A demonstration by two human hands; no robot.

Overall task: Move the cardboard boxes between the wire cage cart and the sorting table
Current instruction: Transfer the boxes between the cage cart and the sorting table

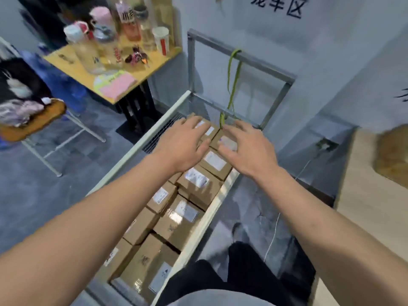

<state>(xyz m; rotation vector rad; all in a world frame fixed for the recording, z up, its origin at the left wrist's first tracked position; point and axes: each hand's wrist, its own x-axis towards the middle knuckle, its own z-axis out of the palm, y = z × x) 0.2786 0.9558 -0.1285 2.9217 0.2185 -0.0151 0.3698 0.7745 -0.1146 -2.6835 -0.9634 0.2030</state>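
Over far end of wire cage cart (141,146): left hand (183,144), right hand (245,149) above cardboard boxes (198,180), fingers spread, gripping nothing. Best to clamp one box by opposite sides, lift straight, dodge green strap (231,85).

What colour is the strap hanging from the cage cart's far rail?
Green, a yellowish olive shade. The strap shows best in the head view.

A parcel sorting depot: labelled boxes (189,214) pack the wire cart (136,146) beneath the left hand (183,146) and right hand (245,149), a painted zone sign (293,7) marks the wall beyond them, and a drinks table (66,65) stands well to their left.
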